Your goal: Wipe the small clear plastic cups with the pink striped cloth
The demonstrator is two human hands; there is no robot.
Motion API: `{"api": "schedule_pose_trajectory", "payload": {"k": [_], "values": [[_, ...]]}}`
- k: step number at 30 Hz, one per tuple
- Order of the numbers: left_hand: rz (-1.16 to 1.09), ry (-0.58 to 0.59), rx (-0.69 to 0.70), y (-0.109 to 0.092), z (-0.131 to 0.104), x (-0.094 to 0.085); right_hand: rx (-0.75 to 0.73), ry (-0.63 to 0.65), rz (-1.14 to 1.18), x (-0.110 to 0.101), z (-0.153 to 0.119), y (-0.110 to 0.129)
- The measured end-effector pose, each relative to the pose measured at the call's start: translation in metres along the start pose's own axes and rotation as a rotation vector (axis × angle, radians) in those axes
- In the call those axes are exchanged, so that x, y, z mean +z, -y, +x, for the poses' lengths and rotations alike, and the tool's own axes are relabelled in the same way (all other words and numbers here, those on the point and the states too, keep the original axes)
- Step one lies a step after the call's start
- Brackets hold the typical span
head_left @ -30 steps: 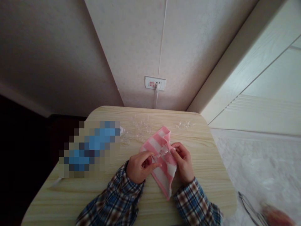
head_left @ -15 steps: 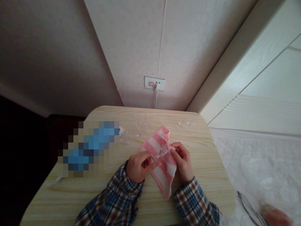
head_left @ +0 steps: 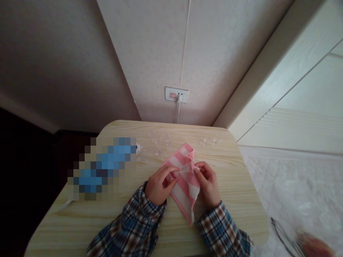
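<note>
Here, your 2 hands, left (head_left: 160, 182) and right (head_left: 209, 184), clamp the small clear plastic piece (head_left: 184, 169) between them, over the pink-and-white striped cloth (head_left: 184, 189).

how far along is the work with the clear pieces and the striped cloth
Underway: the left hand holds a clear piece while the right hand pinches the pink-and-white cloth at its far end. Done or left: clear pieces lie in a larger cluster and a smaller one on the table; one may be finished, the other waiting, but I can't tell which.
</note>
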State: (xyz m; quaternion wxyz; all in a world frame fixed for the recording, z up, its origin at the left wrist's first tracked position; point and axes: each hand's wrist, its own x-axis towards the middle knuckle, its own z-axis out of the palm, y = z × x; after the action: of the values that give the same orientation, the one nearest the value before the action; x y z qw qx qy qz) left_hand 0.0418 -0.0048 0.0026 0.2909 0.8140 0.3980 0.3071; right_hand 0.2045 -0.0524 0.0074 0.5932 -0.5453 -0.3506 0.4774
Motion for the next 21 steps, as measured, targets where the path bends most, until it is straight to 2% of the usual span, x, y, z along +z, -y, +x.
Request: {"api": "schedule_pose_trajectory", "payload": {"k": [13,21], "values": [[0.042,0.041,-0.031,0.0084,0.0019,0.0053,-0.059,-0.021,-0.156,0.0033,0.0003,0.0005],[0.039,0.022,-0.015,0.0108,0.0009,0.006,-0.086,-0.035,-0.155,0.0031,0.0009,-0.0011]]}}
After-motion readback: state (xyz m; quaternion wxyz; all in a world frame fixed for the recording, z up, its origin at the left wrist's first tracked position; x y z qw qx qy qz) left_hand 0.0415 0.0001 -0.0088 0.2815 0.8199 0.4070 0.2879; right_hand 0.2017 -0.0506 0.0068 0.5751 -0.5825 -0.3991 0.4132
